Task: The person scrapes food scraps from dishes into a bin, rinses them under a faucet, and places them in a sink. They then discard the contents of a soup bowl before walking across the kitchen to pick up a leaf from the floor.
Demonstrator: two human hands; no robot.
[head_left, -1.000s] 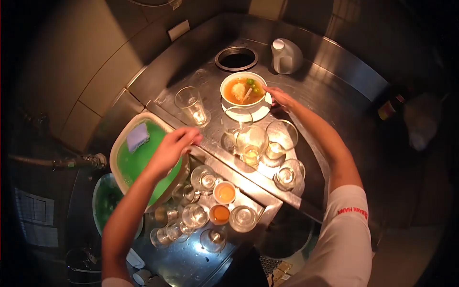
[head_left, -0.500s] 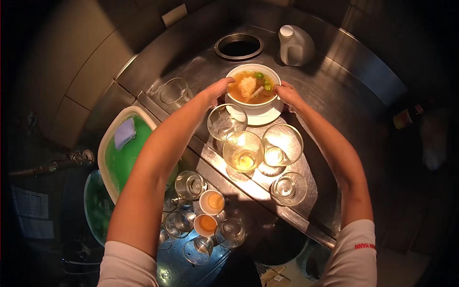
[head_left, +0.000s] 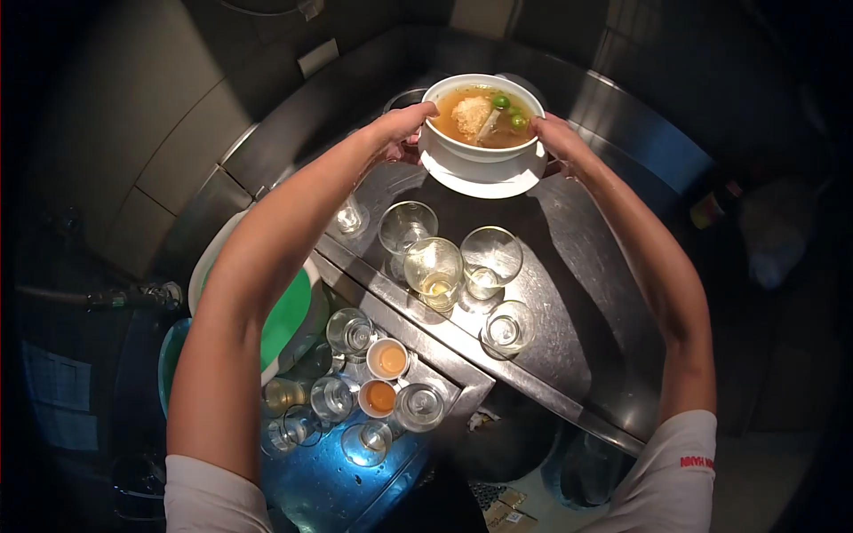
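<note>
White round bowl [head_left: 482, 155], glossy amber broth [head_left: 509, 132], gripping fingers [head_left: 419, 115]

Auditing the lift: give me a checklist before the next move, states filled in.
1. Left hand on bowl: ok, left hand grips the bowl at its rim.
2. Right hand on bowl: ok, right hand grips the opposite side.
3. Plate beneath bowl: ok, plate shows under it.
4. Soup contained: ok, soup lies within the rim.
5. Support under plate: cannot tell, underside hidden.
</note>
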